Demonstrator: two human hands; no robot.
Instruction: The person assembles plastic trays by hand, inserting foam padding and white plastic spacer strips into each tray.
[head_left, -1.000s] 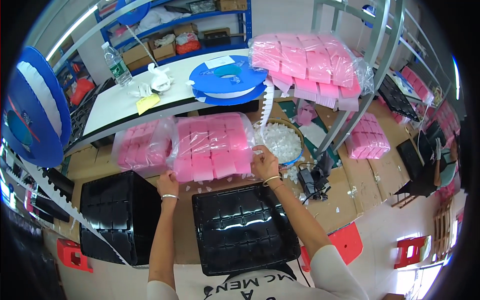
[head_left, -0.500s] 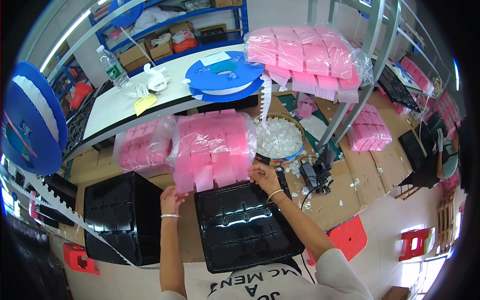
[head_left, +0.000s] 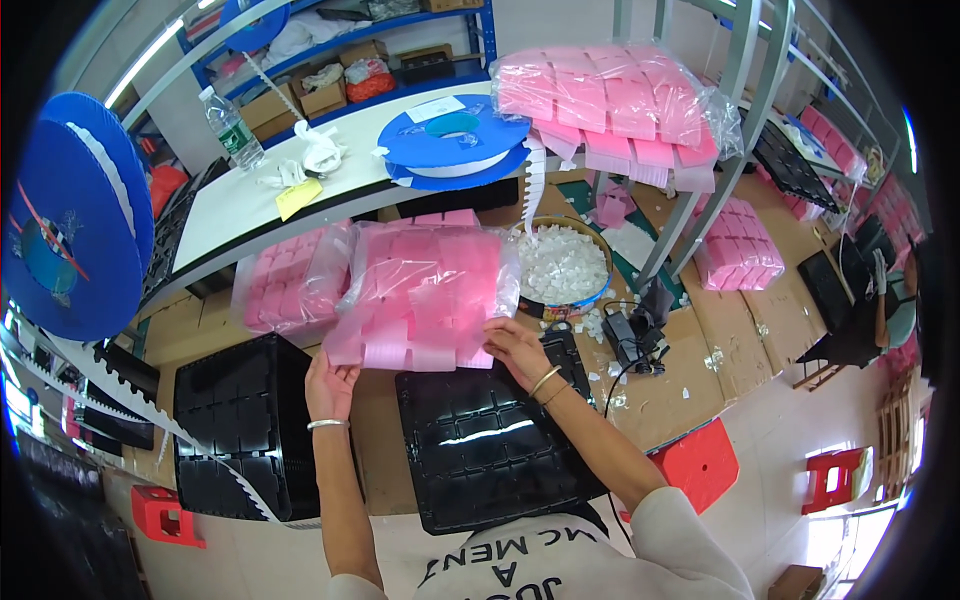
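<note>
A thin, translucent pink sheet stretches between my two hands, over a bundle of pink pouches in clear plastic. My left hand is closed on its near left corner. At the right edge, my right hand pinches the same sheet. Below it lies a glossy black moulded tray, close in front of me. A stack of black trays stands to the left of my left forearm. Part of the pink bundle is hidden under the sheet.
A round tub of small white pieces and a black power adapter sit right of the bundle. Blue reels and a bottle stand on the white shelf. More pink bundles lie right; another person sits far right.
Both hands have moved, the left slightly down and left, the right slightly up and left. The translucent pink sheet now spreads between them across the bundle.
</note>
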